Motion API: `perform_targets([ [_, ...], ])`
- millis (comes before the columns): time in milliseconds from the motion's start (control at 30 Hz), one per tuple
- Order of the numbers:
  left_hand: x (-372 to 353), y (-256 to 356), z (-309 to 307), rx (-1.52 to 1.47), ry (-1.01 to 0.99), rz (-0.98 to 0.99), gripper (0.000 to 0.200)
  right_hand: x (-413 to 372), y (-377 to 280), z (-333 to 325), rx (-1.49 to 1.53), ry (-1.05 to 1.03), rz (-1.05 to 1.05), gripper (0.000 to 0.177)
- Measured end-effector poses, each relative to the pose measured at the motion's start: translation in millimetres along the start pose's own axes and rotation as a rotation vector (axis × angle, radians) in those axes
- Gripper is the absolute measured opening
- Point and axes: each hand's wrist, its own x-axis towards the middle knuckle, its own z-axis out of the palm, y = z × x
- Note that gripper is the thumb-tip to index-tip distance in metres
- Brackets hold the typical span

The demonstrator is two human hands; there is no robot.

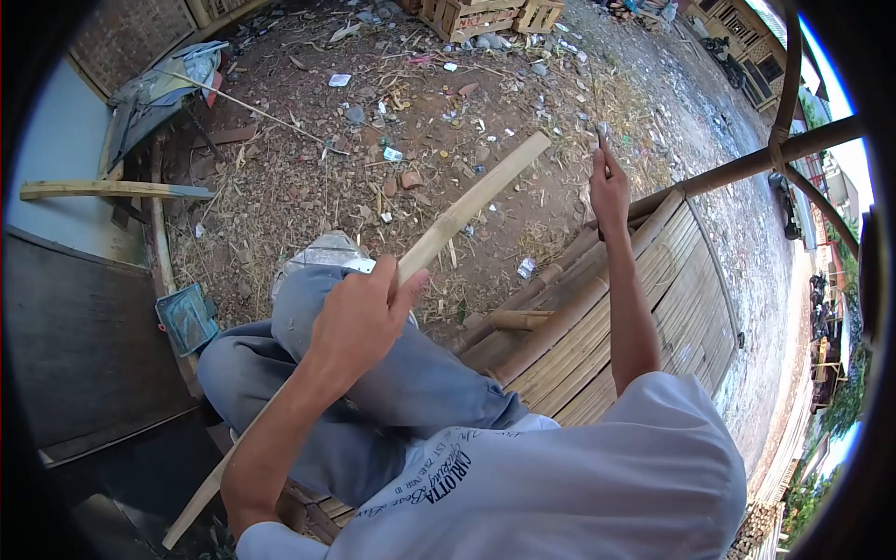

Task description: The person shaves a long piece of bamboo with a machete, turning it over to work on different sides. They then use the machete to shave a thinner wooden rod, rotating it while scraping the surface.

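Note:
My left hand is closed around a long, flat bamboo strip. One end of the strip slants up and away to the right; its other end comes out below my forearm at the lower left. My right hand is raised at the right, apart from the strip. Its fingers are wrapped round a thin, narrow tool that points upward, seen almost edge-on, and its kind cannot be made out. Beneath my left hand are my bent legs in blue jeans.
A bamboo-slat bench lies beside me on the right, with a bamboo pole beyond it. Littered dirt ground spreads ahead. A wooden crate stands at the back. At left are a teal tray and a jutting wooden plank.

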Motion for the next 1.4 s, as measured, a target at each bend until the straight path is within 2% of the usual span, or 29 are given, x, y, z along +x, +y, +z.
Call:
perform_targets([
  [67, 1.9, -2.8, 4.5, -0.02, 0.046, 0.005, 0.039, -24.8, -10.6, -14.9, 0.268, -0.017, 0.077, 0.041],
  [133, 3.7, -1.5, 3.1, -0.018, 0.021, 0.009, 0.038, -66.0, -26.0, -6.1, 0.403, -0.115, 0.011, 0.041],
  [200, 6.4, 3.1, 2.0, 0.018, 0.002, 0.005, 0.036, -108.7, -52.8, 2.1, 0.292, -0.272, -0.266, 0.042],
  [267, 6.4, 5.2, 3.8, 0.062, -0.025, 0.016, 0.034, -140.9, -83.8, 7.5, 0.265, -0.422, -0.442, 0.044],
  [367, 8.8, 4.2, 8.4, 0.059, 0.057, 0.098, 0.03, -159.0, -96.2, 22.8, 0.249, -0.467, -0.482, 0.045],
  [400, 9.6, 3.2, 9.3, 0.068, 0.065, 0.093, 0.028, -156.0, -93.9, 23.5, 0.249, -0.461, -0.482, 0.045],
  [467, 9.7, 3.0, 10.1, 0.07, 0.078, 0.081, 0.026, -146.3, -86.7, 26.6, 0.084, -0.412, -0.622, 0.045],
  [600, 13.7, 6.2, 10.1, 0.024, 0.109, 0.03, 0.027, -132.3, -88.4, 34.8, 0.047, -0.324, -0.674, 0.044],
  [667, 10.2, 3.7, 10.3, 0.027, 0.113, 0.021, 0.026, -114.2, -90.6, 30.9, 0.177, -0.217, -0.315, 0.041],
  [700, 6.4, 0.8, 12.2, 0.067, 0.112, 0.048, 0.025, -102.1, -88.7, 25.1, 0.177, -0.216, -0.319, 0.041],
  [767, 3.6, -0.7, 13.0, 0.102, 0.11, 0.086, 0.024, -81.5, -83.7, 8.9, 0.053, -0.181, -0.156, 0.04],
  [800, 3.6, -0.4, 12.3, 0.041, 0.118, 0.086, 0.022, -85.2, -86.8, 4.2, 0.047, -0.172, -0.152, 0.04],
  [900, 4.7, 0.6, 16.1, -0.002, 0.141, 0.109, 0.02, -120.9, -106.6, -3.0, 0.131, -0.428, -0.294, 0.039],
  [967, 3.4, -0.3, 19.2, 0.018, 0.162, 0.116, 0.019, -146.0, -108.7, 7.1, 0.141, -0.45, -0.549, 0.039],
  [1100, 5.1, -5.4, 24.3, 0.09, 0.206, 0.159, 0.016, -146.1, -119.5, -1.3, 0.017, -0.61, -0.44, 0.042],
  [1133, 6.7, -5.3, 24.9, 0.099, 0.216, 0.165, 0.016, -144.5, -118.0, -0.4, 0.015, -0.607, -0.441, 0.042],
  [1200, 5.5, -2.2, 22.8, 0.089, 0.192, 0.144, 0.015, -140.0, -117.0, 3.7, -0.021, -0.453, -0.536, 0.04],
  [1267, -1.9, -4.3, 21.5, 0.078, 0.165, 0.109, 0.015, -100.0, -105.2, -3.2, -0.192, -0.316, -0.14, 0.038],
  [1300, -7.0, -7.9, 21.6, 0.078, 0.196, 0.145, 0.017, -72.5, -83.8, -8.7, -0.254, -0.257, -0.058, 0.037],
  [1367, -8.0, -8.4, 14.8, 0.073, 0.23, 0.189, 0.019, -35.2, -22.6, -8.5, -0.212, -0.181, -0.099, 0.038],
  [1400, -6.5, -3.7, 3.4, -0.037, 0.137, 0.068, 0.022, -37.3, -22.5, -11.6, -0.215, -0.171, -0.102, 0.038],
])
